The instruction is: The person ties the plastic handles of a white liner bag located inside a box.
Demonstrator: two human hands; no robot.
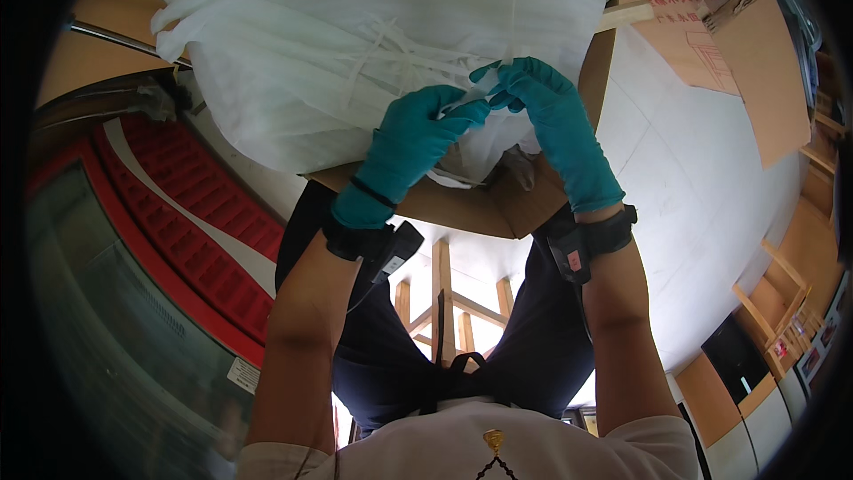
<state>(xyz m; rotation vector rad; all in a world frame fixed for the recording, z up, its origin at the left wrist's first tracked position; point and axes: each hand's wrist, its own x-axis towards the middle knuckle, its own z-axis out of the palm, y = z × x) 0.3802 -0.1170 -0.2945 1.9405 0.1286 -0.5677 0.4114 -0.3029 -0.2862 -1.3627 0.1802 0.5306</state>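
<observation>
My left hand (416,130), in a teal glove, pinches a small piece of thin white translucent sheet (478,89) between thumb and fingers. Bent fingers of my right hand (550,110), gloved the same way, grip the other side of that piece. Both hands are above a large bundle of white sheet material (286,73), plastic or foam. Thin whitish strips (390,57) lie loose across its top. Beneath the bundle is a cardboard box (460,210), its near edge just in front of my knees. My fingers partly hide the held piece.
At left stands a red-trimmed cabinet (180,213) with a glass front. A metal rod (113,37) is at upper left. Flattened cardboard (753,80) with printing lies at right on the pale tiled floor (673,167). A wooden stool frame (441,300) shows below me.
</observation>
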